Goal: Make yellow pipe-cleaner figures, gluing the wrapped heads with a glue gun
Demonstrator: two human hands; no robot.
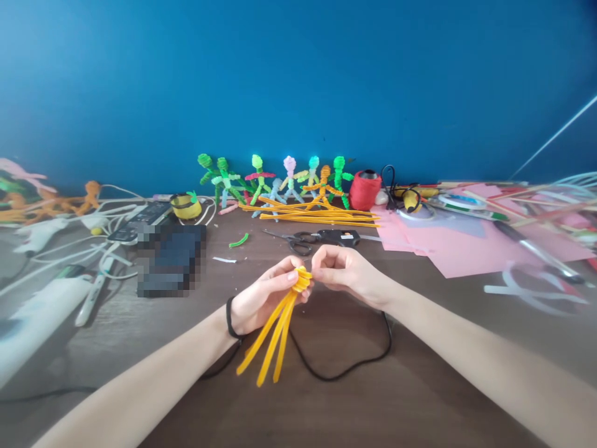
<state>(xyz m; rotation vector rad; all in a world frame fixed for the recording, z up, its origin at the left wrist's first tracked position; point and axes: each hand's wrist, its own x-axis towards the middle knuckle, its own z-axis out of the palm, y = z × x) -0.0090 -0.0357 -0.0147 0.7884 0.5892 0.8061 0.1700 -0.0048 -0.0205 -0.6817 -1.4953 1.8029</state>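
Observation:
Yellow pipe cleaners (275, 333) are gathered in a bundle, their upper part wound into a thick coiled knob and several loose ends fanning down toward me. My left hand (268, 289) is closed around the bundle just at the coil, thumb on top. With fingertips pinched together, my right hand (347, 270) touches the right side of the coil; it seems to grip a pipe cleaner end there, though the tip is mostly hidden by the fingers. Beyond my hands lie scissors (298, 241) and a black glue gun (338, 238).
Pipe cleaner figures (256, 177) stand along the blue wall behind a pile of orange-yellow pipe cleaners (321, 216). Pink paper sheets (448, 249) lie right, near a red spool (365, 190). Cables, a power strip (142, 222) and a dark pixelated object (172, 261) occupy the left. A black cord (336, 378) loops underneath.

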